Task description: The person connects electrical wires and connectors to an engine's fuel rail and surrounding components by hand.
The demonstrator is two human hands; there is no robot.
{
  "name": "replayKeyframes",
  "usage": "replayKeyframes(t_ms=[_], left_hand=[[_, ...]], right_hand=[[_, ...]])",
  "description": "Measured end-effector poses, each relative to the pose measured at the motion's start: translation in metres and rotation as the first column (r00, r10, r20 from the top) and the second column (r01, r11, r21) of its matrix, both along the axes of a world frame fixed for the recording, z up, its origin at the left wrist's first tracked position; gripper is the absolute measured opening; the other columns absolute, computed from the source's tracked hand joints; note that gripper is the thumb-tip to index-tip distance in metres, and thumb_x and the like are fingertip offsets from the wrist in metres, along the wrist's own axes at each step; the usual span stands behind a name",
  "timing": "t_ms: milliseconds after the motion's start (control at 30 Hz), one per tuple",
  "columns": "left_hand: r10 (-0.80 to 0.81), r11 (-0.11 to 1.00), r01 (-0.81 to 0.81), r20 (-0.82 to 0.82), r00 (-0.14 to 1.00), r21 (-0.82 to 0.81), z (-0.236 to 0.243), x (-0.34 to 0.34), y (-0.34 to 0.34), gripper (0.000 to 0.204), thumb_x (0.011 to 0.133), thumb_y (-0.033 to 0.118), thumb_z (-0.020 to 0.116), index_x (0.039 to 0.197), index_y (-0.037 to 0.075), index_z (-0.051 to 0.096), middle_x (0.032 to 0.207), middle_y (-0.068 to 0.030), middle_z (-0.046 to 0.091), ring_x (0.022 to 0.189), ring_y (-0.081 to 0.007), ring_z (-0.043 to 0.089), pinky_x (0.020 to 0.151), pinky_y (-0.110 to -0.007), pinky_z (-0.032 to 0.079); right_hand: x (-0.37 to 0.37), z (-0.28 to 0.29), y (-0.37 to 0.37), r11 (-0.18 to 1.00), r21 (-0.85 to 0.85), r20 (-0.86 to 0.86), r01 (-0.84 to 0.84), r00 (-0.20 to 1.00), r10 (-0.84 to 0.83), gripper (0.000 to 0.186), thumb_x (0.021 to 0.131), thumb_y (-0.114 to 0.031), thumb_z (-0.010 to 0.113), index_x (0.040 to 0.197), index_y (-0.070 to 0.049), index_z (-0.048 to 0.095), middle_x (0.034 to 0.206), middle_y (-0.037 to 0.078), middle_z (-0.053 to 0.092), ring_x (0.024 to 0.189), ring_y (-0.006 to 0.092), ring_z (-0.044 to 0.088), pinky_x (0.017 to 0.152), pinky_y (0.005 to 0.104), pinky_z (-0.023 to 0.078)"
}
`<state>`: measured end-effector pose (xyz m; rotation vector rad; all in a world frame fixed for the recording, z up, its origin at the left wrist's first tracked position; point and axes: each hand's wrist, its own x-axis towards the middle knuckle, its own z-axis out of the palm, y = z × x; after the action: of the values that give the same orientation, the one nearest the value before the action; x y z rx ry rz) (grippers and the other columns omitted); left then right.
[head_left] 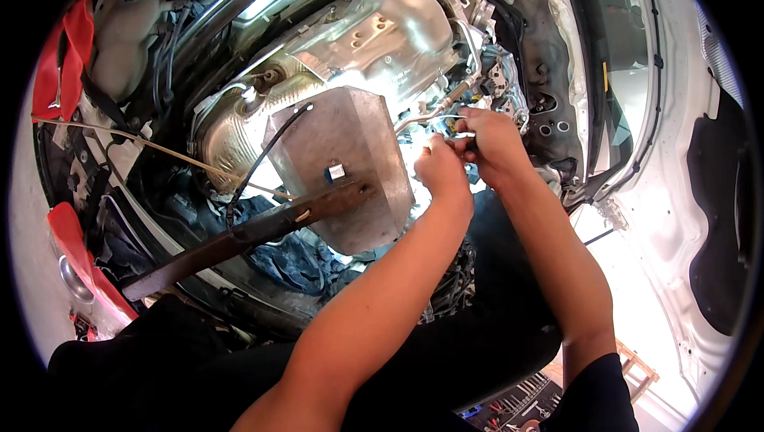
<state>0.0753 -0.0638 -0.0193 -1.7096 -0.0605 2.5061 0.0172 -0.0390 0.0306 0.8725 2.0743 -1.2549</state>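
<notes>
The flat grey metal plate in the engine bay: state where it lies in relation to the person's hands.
In the head view the flat grey metal plate sits at centre, just left of the left hand, below the silver heat shield and above the dark bar.

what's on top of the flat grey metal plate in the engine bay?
On the flat metal plate: a small square clip, a black cable running over its upper left corner, and a dark rusty bar crossing its lower edge. What lies beneath the plate is covered.

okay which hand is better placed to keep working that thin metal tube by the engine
Right, probably. The right hand already has its fingers on the thin metal tube; the left hand sits just below, fingertips pinched beside it.
</notes>
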Motion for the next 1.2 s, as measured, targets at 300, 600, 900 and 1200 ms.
replayKeyframes(t_ms=[300,600,900,1200], left_hand=[[-0.124,0.991,0.129,0.177,0.976,-0.018,0.008,-0.015,-0.01,0.029,0.096,0.015,0.044,0.076,-0.004,0.052,0.068,-0.0121,0.06,0.051,-0.0178,0.055,0.048,-0.032,0.043],[-0.302,0.816,0.355,0.188,0.935,-0.457,-0.001,0.011,0.015,0.021,0.095,0.014,0.052,0.088,-0.005,0.058,0.079,-0.0164,0.066,0.069,-0.0257,0.064,0.063,-0.038,0.047],[-0.447,0.575,0.415,0.154,0.881,-0.705,0.003,0.013,0.008,0.021,0.093,0.012,0.052,0.089,-0.006,0.061,0.08,-0.0217,0.065,0.072,-0.035,0.063,0.068,-0.042,0.048],[-0.476,0.568,0.249,-0.066,0.877,-0.785,0.006,0.013,0.002,0.026,0.097,0.009,0.048,0.099,-0.011,0.063,0.072,-0.0086,0.065,0.064,-0.0106,0.057,0.06,-0.028,0.045]], right_hand=[[-0.017,-0.011,0.015,0.996,-0.036,0.204,0.078,0.977,-0.069,0.019,0.093,-0.014,0.05,0.079,-0.003,0.055,0.069,0.008,0.058,0.056,0.0191,0.057,0.046,0.0324,0.04],[-0.009,0.004,0.013,0.799,0.384,0.122,-0.463,0.883,0.454,0.016,0.082,-0.01,0.059,0.075,0.004,0.066,0.063,0.01,0.064,0.048,0.0218,0.063,0.043,0.0362,0.044],[-0.025,-0.008,0.006,0.192,0.417,0.298,-0.888,0.334,0.894,0.018,0.068,-0.01,0.061,0.062,0.006,0.058,0.057,0.021,0.047,0.053,0.0284,0.048,0.053,0.0409,0.043],[-0.032,-0.022,0.039,0.513,0.247,0.27,-0.822,0.567,0.778,0.015,0.075,-0.006,0.057,0.071,0.002,0.068,0.054,0.011,0.055,0.047,0.0159,0.05,0.042,0.0366,0.04]])
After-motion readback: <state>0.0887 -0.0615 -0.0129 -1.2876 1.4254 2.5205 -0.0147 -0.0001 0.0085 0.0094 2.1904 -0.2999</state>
